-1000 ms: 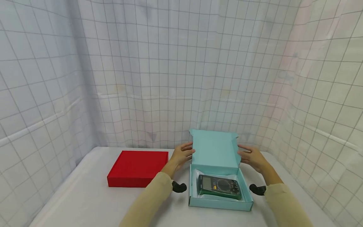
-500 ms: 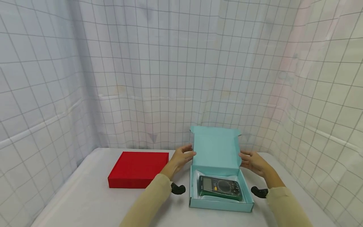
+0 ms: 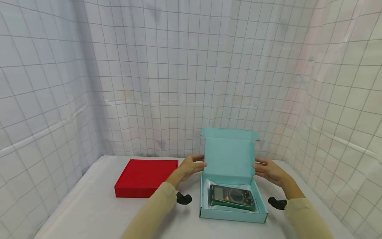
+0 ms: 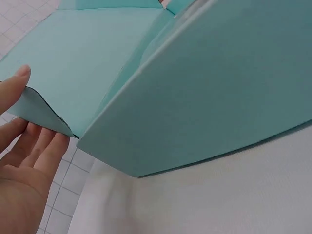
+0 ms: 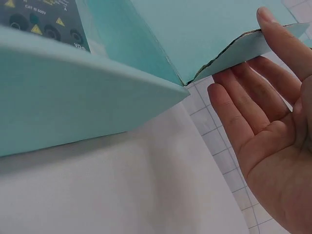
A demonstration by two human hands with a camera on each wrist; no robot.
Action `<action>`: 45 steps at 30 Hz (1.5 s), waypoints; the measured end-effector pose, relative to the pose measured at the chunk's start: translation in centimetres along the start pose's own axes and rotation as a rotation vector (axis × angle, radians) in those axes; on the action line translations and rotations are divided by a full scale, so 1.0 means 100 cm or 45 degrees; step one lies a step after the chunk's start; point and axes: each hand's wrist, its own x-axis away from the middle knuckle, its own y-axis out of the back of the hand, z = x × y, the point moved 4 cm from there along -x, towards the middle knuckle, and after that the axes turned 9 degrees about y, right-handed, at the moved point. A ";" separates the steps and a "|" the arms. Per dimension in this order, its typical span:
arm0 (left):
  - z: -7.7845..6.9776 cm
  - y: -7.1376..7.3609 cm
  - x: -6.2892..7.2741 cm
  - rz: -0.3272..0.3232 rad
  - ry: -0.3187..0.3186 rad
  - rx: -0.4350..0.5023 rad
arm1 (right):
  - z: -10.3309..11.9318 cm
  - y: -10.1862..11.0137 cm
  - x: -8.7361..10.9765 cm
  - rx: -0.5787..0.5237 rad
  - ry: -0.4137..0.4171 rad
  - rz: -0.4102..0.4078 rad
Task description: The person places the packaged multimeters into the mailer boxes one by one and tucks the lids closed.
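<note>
A light blue cardboard box (image 3: 233, 217) stands on the white cloth with its lid (image 3: 229, 156) raised at the back. Inside lies a digital multimeter (image 3: 232, 197) with a dark face and green sides, in clear plastic wrap. My left hand (image 3: 188, 168) holds the lid's left side flap, thumb on one face and fingers on the other, as the left wrist view shows. On the opposite side my right hand (image 3: 271, 172) grips the right side flap (image 5: 239, 53) in the same manner. Only the multimeter's lower corner shows in the right wrist view.
To the left of the blue box lies a closed red box (image 3: 147, 178), partly behind the left forearm. A white gridded curtain (image 3: 179, 83) hangs behind the table and along both sides. Black devices (image 3: 183, 198) sit at the wrists.
The lid has swung up from leaning back to nearly upright, and its front tuck flap now shows along the top. Both hands stay at its sides. The multimeter has not moved in the box.
</note>
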 end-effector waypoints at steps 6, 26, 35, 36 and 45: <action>0.000 0.000 0.005 -0.005 -0.035 -0.096 | 0.002 0.000 0.004 -0.004 0.017 0.043; 0.000 0.000 0.015 0.010 -0.114 -0.298 | 0.005 -0.004 0.016 0.175 0.026 0.026; 0.003 -0.001 0.019 0.021 -0.125 -0.303 | 0.008 -0.007 0.024 0.283 -0.004 0.011; 0.003 -0.001 0.019 0.022 -0.121 -0.303 | 0.009 -0.007 0.025 0.291 -0.004 0.005; 0.003 -0.003 0.022 0.055 -0.145 -0.335 | 0.011 -0.011 0.032 0.394 0.067 0.005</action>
